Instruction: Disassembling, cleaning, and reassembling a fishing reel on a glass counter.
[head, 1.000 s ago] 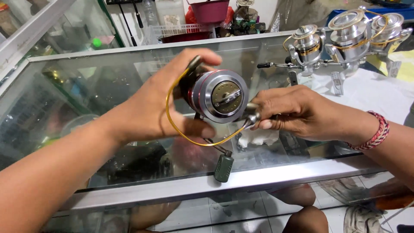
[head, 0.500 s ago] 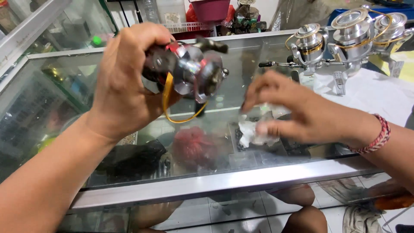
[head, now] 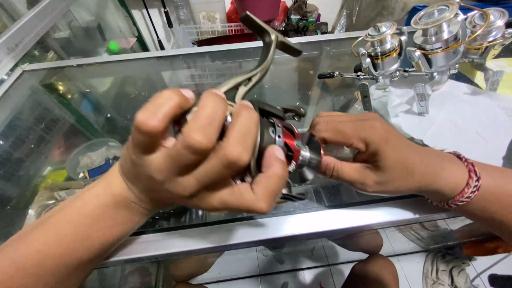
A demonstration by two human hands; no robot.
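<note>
A fishing reel (head: 277, 140) with a silver, black and red body is held in the air over a glass display counter (head: 298, 224). My left hand (head: 197, 154) wraps around its body, with the reel's grey foot stem sticking up and away past my fingers. My right hand (head: 362, 152) pinches the reel's silver front end, the fingers curled around the spool tip. A braided red and white band sits on my right wrist.
Three silver and gold spinning reels (head: 426, 37) stand on white paper (head: 458, 117) at the counter's far right. A red basket and clutter (head: 234, 29) lie behind the counter. Boxes and containers show under the glass at left (head: 90, 160). Knees and a shoe appear below.
My left hand has turned the reel over and brought it lower, so the foot stem points up. My right hand left the white tissue on the glass and gripped the reel's front end.
</note>
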